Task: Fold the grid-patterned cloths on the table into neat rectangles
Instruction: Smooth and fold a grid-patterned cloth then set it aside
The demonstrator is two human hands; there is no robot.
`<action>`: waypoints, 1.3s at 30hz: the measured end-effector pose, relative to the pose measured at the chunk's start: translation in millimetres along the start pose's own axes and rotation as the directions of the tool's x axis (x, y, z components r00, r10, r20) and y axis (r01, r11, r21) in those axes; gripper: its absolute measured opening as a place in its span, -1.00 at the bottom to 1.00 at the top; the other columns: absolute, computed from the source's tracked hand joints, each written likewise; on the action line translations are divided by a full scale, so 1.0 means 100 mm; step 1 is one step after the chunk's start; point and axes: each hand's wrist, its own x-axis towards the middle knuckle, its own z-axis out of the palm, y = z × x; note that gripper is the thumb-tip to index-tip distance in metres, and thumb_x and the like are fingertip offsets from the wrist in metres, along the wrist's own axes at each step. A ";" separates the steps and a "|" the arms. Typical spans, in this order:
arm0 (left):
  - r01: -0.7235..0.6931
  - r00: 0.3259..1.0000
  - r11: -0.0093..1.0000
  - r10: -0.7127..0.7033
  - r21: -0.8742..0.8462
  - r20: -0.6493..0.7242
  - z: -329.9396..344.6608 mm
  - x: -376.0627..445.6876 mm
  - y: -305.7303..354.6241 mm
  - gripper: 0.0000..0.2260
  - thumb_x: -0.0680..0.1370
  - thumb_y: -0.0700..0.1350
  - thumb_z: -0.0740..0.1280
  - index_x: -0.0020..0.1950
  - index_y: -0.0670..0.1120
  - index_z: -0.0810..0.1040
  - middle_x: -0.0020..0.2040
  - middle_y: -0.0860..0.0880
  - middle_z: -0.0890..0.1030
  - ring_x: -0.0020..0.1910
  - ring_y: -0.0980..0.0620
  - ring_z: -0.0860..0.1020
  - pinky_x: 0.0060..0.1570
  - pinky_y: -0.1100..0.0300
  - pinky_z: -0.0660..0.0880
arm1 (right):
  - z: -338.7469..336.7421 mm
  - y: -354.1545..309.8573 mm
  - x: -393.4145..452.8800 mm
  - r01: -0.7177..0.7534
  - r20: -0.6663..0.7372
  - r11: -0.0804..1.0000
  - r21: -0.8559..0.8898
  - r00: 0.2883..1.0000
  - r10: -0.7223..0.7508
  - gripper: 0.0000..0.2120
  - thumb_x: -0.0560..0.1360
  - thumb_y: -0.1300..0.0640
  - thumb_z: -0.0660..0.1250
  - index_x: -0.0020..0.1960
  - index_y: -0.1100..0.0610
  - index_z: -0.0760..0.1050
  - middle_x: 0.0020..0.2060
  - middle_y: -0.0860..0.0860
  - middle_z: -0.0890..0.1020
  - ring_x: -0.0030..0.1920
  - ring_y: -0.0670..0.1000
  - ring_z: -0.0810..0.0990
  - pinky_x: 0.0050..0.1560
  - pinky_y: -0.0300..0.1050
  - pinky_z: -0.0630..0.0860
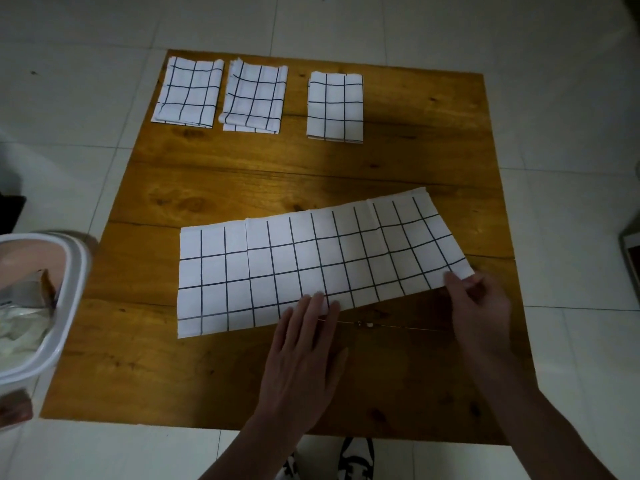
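Left hand [304, 348] lies flat, fingers straight, on a long grid cloth [311, 268]; right hand [479, 303] pinches its corner. Three folded cloths [334, 105] line the wooden surface [242, 181]; a plastic bin [41, 306] stands left.

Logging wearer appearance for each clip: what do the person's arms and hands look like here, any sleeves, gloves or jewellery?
Both forearms are bare to the frame edge, with no sleeves in view. The left hand and right hand wear no gloves; no rings, watch or markings are visible in this dim light.
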 end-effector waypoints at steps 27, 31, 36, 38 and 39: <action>0.130 0.977 0.983 -0.149 -0.132 -0.150 -0.21 -0.34 -0.34 -0.46 0.68 0.14 0.14 0.59 -0.10 0.36 0.57 -0.13 0.38 0.57 -0.10 0.30 0.51 -0.11 0.31 | 0.48 -0.60 -1.16 0.368 0.084 0.919 0.143 0.921 -0.382 -0.87 0.62 -0.03 0.35 0.11 -0.12 0.41 -0.13 -0.22 0.64 -0.02 -0.27 0.64 -0.21 -0.45 0.52; 0.260 0.951 0.961 -0.271 -0.092 -0.150 -0.22 -0.53 -0.72 -0.49 0.67 0.14 0.13 0.52 -0.12 0.43 0.42 -0.16 0.50 0.35 -0.18 0.51 0.30 -0.19 0.51 | 0.78 -0.58 -1.26 0.426 0.157 0.899 0.105 0.885 -0.438 -0.85 0.57 -0.03 0.33 0.09 -0.12 0.40 0.05 -0.16 0.65 0.11 -0.29 0.62 -0.09 -0.49 0.53; 0.220 0.958 0.972 -0.231 -0.081 -0.173 -0.23 -0.58 -0.80 -0.50 0.70 0.14 0.09 0.53 -0.12 0.43 0.42 -0.11 0.52 0.38 -0.08 0.48 0.41 -0.11 0.41 | 1.20 -0.42 -1.34 0.519 0.292 0.854 -0.029 0.822 -0.489 -0.85 0.61 -0.02 0.33 0.05 -0.10 0.34 -0.02 -0.20 0.63 -0.04 -0.23 0.65 -0.17 -0.30 0.61; 0.217 0.955 0.971 -0.232 -0.099 -0.187 -0.25 -0.57 -0.79 -0.49 0.70 0.13 0.08 0.54 -0.13 0.42 0.41 -0.09 0.53 0.39 -0.05 0.46 0.44 -0.05 0.33 | 1.33 -0.34 -1.36 0.577 0.344 0.811 -0.100 0.785 -0.516 -0.78 0.63 0.01 0.33 0.01 -0.18 0.27 -0.11 -0.23 0.57 -0.22 -0.27 0.57 -0.31 -0.37 0.48; 0.217 0.954 0.970 -0.234 -0.107 -0.188 -0.25 -0.56 -0.78 -0.49 0.70 0.12 0.10 0.55 -0.13 0.41 0.41 -0.09 0.53 0.39 -0.04 0.45 0.44 -0.04 0.32 | 1.40 -0.31 -1.36 0.597 0.362 0.792 -0.128 0.772 -0.523 -0.77 0.63 0.02 0.33 0.01 -0.19 0.26 -0.12 -0.24 0.55 -0.26 -0.29 0.53 -0.33 -0.40 0.43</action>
